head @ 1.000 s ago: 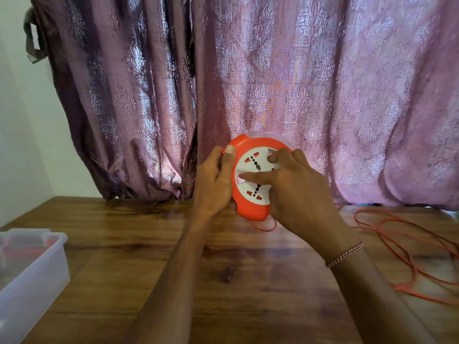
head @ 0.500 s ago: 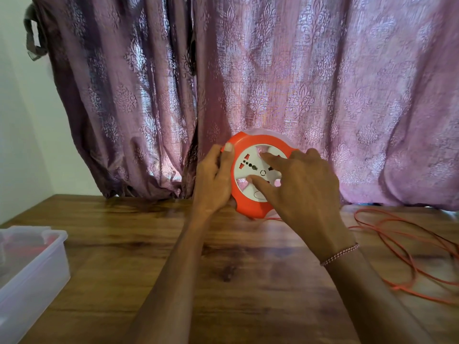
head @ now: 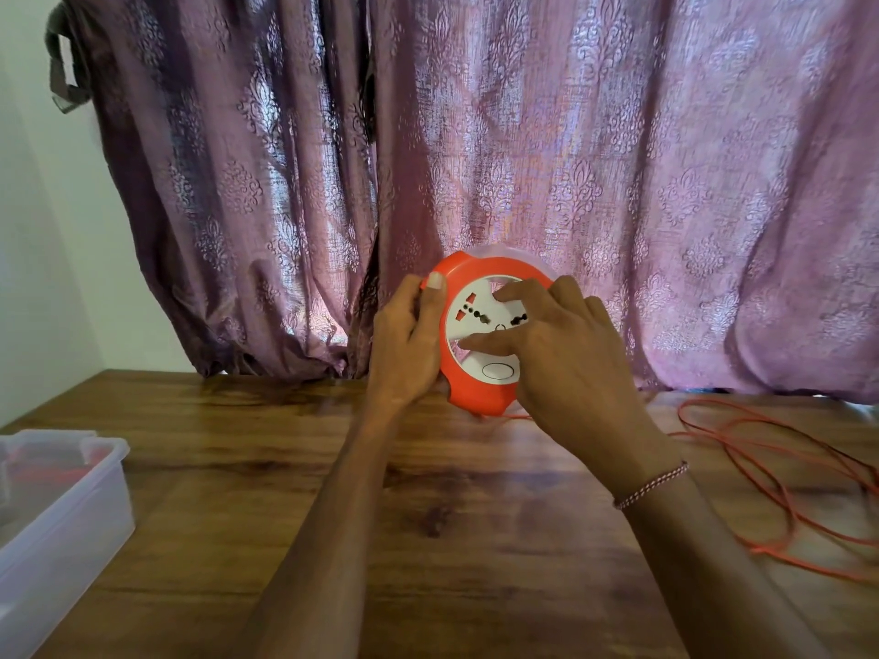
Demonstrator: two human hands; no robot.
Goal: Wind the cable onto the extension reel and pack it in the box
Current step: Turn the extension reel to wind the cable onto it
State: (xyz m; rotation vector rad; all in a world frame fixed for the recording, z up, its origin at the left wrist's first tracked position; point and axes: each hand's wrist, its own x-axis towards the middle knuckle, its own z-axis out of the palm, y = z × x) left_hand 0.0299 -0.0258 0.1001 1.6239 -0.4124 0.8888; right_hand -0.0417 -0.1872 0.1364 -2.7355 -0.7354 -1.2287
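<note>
A round orange extension reel (head: 475, 392) with a white socket face is held upright above the wooden table (head: 428, 516). My left hand (head: 404, 344) grips its left rim, thumb on the front edge. My right hand (head: 566, 359) lies over the white centre, fingers pressed into its recesses. A thin orange cable (head: 780, 473) runs from under the reel and lies in loose loops on the table at the right. A clear plastic box (head: 62, 516) stands open at the left edge, with something reddish inside that I cannot make out.
A purple patterned curtain (head: 523, 159) hangs right behind the reel along the table's far edge. A white wall (head: 38, 254) is at the left. The cable loops spread over the right side of the table.
The white socket face has turned under my right hand's fingers, and that hand has shifted round the centre. My left hand has kept its hold on the rim.
</note>
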